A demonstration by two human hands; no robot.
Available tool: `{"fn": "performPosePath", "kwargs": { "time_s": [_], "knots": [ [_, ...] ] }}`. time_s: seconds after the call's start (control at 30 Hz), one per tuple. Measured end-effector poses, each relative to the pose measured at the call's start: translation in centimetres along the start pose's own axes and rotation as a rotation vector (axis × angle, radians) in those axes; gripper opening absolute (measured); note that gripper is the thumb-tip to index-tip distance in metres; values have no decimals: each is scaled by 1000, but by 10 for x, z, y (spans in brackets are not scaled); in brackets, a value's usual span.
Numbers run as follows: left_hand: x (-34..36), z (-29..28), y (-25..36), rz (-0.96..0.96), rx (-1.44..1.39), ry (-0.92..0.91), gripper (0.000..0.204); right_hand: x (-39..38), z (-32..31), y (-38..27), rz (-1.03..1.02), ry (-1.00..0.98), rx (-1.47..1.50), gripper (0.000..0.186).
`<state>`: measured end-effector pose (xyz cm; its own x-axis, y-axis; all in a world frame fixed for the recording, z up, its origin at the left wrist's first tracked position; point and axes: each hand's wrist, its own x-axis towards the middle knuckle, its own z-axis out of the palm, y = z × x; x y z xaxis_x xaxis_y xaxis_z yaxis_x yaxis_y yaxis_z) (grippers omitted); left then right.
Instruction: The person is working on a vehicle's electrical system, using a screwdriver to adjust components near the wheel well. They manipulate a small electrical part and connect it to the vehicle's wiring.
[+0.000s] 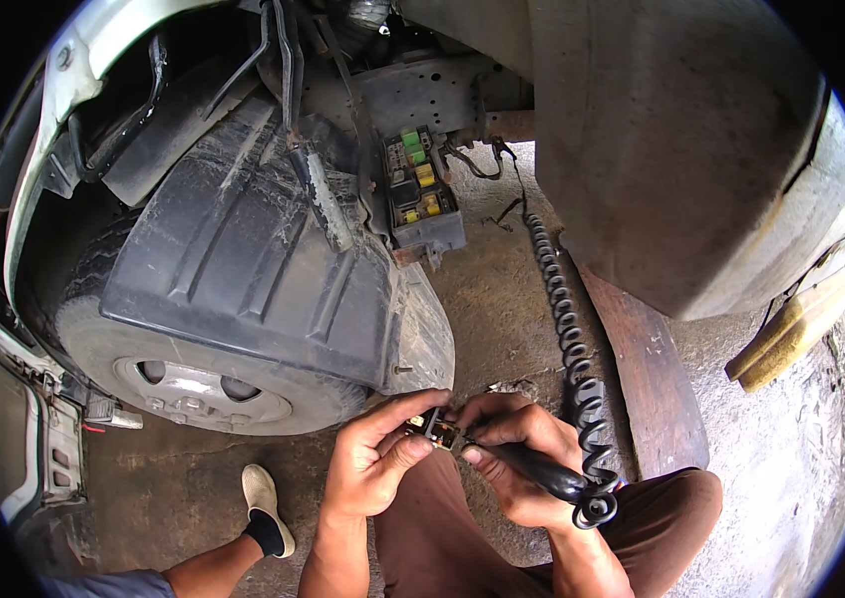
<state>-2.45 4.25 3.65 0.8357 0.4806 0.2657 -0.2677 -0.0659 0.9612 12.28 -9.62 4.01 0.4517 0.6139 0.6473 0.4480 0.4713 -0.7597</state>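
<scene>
Low in the middle, my left hand [382, 458] is closed on a small electrical component [430, 424], which has a dark casing with metal and pale parts. My right hand [522, 448] grips a black tool handle [532, 468] with a coiled black cable [557, 299], its front end at the component; the exact contact is hidden by my fingers. The cable runs up to a clip and wires beside an open fuse box [417, 184] with green and yellow pieces.
A wheel [188, 394] under a dark mudguard [243, 279] fills the left. A grey metal body [672, 120] overhangs the upper right, above a wooden plank [632, 369] and a yellow block [786, 334]. Another person's leg and shoe [263, 503] are at lower left.
</scene>
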Motion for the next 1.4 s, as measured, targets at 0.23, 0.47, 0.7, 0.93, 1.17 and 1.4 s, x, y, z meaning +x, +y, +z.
{"fn": "performPosePath", "kwargs": {
  "time_s": [0.23, 0.47, 0.7, 0.93, 1.17, 1.4],
  "knots": [
    [1, 0, 0, 7, 54, -9, 46, -2, 1, -1, 50, 19, 39, 29],
    [0, 4, 1, -26, 80, 44, 54, 0, -1, 1, -13, 5, -51, 27],
    [0, 5, -1, -41, 51, 64, 58, 0, 2, 2, -5, 15, -9, 27],
    [2, -1, 0, -32, 17, 17, 48, 1, 1, 4, -39, -2, -9, 29],
    [2, -1, 1, -52, 23, 40, 58, 1, 3, 4, -31, 6, 16, 31],
    [2, -4, -2, -25, 15, 13, 45, 3, 5, 7, -76, 20, -26, 26]
  ]
}}
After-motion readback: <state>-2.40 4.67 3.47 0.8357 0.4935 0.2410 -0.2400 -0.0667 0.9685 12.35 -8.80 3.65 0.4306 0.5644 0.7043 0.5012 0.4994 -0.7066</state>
